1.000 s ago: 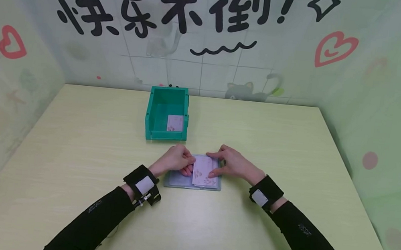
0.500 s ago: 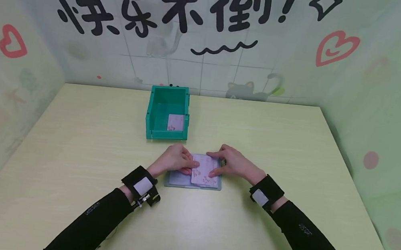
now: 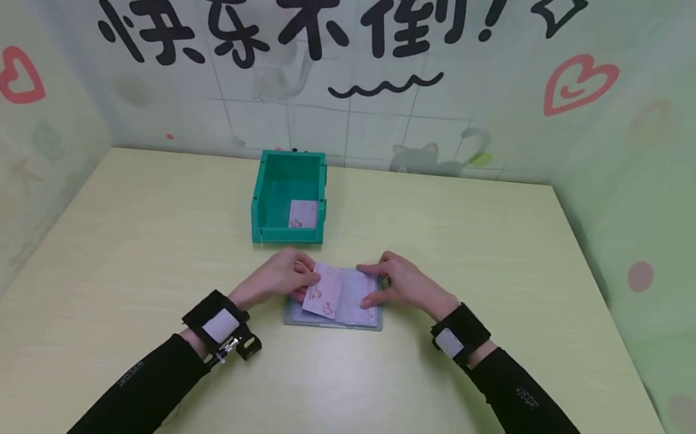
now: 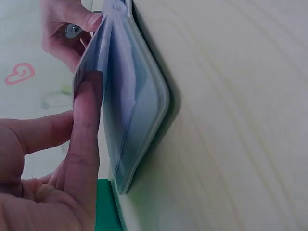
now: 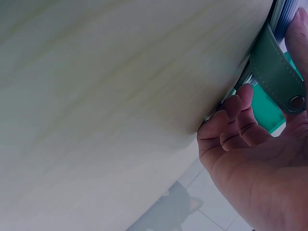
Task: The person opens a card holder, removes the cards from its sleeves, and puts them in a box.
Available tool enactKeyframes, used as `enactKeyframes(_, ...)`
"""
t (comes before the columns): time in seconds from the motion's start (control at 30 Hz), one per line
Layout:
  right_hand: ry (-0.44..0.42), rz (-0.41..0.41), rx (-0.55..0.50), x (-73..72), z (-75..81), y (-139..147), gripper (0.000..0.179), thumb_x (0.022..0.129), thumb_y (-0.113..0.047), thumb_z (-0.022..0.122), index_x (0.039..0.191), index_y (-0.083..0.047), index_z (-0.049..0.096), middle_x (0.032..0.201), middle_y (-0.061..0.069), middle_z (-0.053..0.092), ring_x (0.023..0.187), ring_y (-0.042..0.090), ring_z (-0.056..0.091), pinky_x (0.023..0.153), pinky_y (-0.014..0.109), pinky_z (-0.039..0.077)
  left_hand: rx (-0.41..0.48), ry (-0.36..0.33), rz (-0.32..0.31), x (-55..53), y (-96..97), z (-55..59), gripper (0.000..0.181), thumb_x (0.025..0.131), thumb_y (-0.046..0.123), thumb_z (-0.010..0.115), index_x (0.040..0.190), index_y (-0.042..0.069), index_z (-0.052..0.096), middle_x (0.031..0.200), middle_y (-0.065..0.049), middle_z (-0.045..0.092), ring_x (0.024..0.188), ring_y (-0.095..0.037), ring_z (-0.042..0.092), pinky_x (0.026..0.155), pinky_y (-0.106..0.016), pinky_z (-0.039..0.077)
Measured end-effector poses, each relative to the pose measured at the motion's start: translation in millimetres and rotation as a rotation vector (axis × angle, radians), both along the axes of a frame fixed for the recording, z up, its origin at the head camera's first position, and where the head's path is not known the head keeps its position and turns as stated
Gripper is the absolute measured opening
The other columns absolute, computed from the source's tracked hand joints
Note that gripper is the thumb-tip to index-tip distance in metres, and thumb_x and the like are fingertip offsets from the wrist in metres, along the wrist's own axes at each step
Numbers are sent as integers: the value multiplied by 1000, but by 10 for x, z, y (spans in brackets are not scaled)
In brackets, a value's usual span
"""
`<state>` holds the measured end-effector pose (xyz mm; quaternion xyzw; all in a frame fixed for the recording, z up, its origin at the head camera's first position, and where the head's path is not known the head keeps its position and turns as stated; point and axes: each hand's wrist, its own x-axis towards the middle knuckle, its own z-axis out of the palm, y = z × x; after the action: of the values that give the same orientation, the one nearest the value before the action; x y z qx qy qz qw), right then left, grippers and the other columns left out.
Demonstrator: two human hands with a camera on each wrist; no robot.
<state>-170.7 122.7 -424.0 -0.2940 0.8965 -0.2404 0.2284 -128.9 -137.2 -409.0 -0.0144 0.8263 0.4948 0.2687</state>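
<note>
A small green card holder with clear sleeves lies spread on the table. My left hand pinches the edge of a pink flower-print card, tilted over the holder's left page. Whether the card's right edge is inside a sleeve I cannot tell. In the left wrist view, thumb and fingers pinch the card above the parted sleeves. My right hand holds the holder's right side, thumb on the page. The right wrist view has its fingers curled beside the cover, near a strap with a metal snap.
A teal bin stands behind the card holder. Inside it lies another pink printed card. The pale wooden table meets a printed cloth backdrop at the back, with cloth walls at both sides.
My left hand has moved left, drawing the pink card off the right page and tilting it. The right hand has stayed in place on the card holder.
</note>
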Motion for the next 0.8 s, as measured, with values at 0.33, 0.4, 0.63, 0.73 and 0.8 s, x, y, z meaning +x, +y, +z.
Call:
enactKeyframes(0.33, 10, -1, -6, 15, 0, 3, 73, 77, -37, 87, 140, -12, 59, 95, 6, 53, 87, 17, 46, 71, 24, 33, -15, 131, 43, -123, -206, 164, 49, 102, 6, 53, 146, -9, 40, 122, -28, 64, 92, -25, 65, 70, -23, 56)
enactKeyframes(0.4, 9, -2, -4, 19, 4, 0, 73, 77, -37, 86, 140, -11, 59, 95, 7, 53, 88, 18, 46, 70, 24, 33, -8, 175, 67, -152, -219, 182, 50, 101, 4, 51, 148, -9, 37, 120, -29, 61, 93, -26, 61, 69, -22, 53)
enactKeyframes(0.63, 13, 0, 1, 11, 9, 16, 73, 78, -38, 86, 140, -11, 59, 95, 7, 54, 87, 17, 46, 70, 24, 32, -80, 300, 181, -312, -233, 218, 52, 100, 4, 52, 149, -6, 38, 121, -26, 57, 97, -28, 57, 70, -20, 46)
enactKeyframes(0.73, 21, 8, -7, 12, 7, 18, 73, 78, -37, 86, 139, -10, 59, 95, 8, 55, 87, 17, 46, 71, 24, 33, -90, 329, 228, -392, -237, 258, 51, 100, 4, 52, 149, -3, 38, 119, -25, 57, 95, -28, 57, 68, -20, 46)
enactKeyframes(0.8, 21, 10, -11, 15, 9, 17, 73, 78, -37, 86, 139, -10, 59, 95, 8, 55, 87, 17, 46, 71, 24, 33, -87, 346, 256, -439, -240, 287, 52, 100, 4, 52, 149, -2, 38, 118, -25, 57, 94, -29, 58, 68, -19, 46)
